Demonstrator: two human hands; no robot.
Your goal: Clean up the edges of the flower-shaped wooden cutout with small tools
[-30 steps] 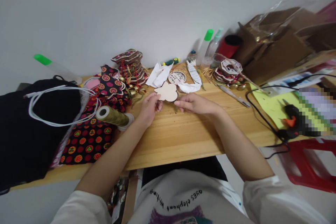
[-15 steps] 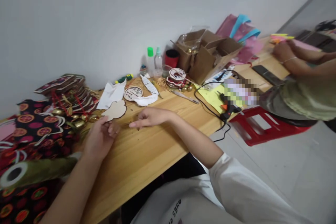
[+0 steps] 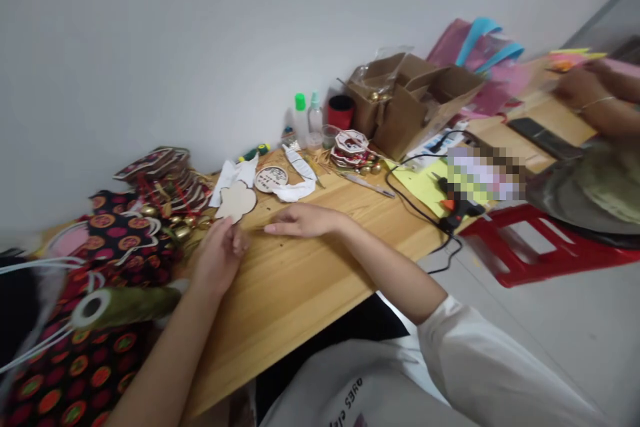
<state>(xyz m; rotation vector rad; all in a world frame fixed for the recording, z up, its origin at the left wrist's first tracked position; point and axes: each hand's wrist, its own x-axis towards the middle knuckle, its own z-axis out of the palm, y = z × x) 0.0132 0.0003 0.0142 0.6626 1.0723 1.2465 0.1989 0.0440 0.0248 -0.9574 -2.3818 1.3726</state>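
Single head-worn view, looking forward and down, tilted, close over wooden table [image 3: 310, 280]

A pale wooden worktop [image 3: 310, 280] runs along the wall. On it lie patterned fabric [image 3: 95, 353], a green thread spool [image 3: 125, 305], a glue gun [image 3: 457, 205], yellow paper [image 3: 420, 187], and a cardboard box [image 3: 405, 103].

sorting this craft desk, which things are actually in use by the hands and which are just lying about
In hand:
left hand holding pale flower-shaped wooden cutout
right hand flat on wooden table

Lying about:
black-and-orange glue gun
brown cardboard box
green-capped bottle
olive thread spool
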